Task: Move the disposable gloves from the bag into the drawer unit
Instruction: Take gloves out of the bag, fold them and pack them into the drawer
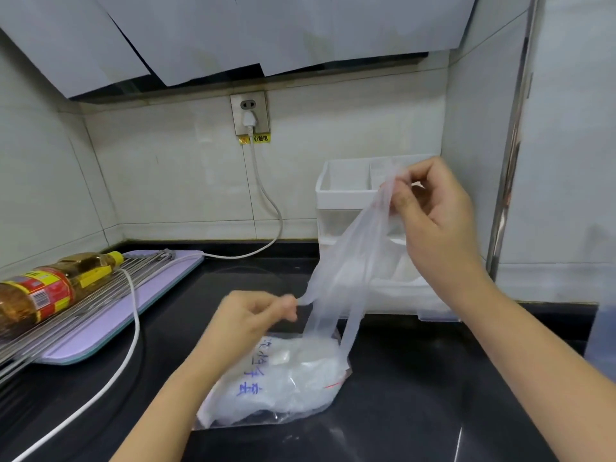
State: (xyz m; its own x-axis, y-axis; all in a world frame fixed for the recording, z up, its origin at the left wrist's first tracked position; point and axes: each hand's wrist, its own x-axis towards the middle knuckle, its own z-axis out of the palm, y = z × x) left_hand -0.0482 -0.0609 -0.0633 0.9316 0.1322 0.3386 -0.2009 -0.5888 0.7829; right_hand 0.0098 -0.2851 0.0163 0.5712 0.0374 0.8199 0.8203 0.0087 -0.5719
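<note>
Left hand, right hand pinch glove edges

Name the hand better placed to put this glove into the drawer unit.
Right. The right hand pinches the top of the glove just in front of the drawer unit; the left hand pinches a lower edge above the bag, farther away.

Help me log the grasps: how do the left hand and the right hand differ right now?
The left hand sits low, just above the bag; the right hand is raised in front of the drawer unit. The left hand pinches the glove at its lower edge, the right hand at its top. Both pinch the same translucent glove, stretched between them.
</note>
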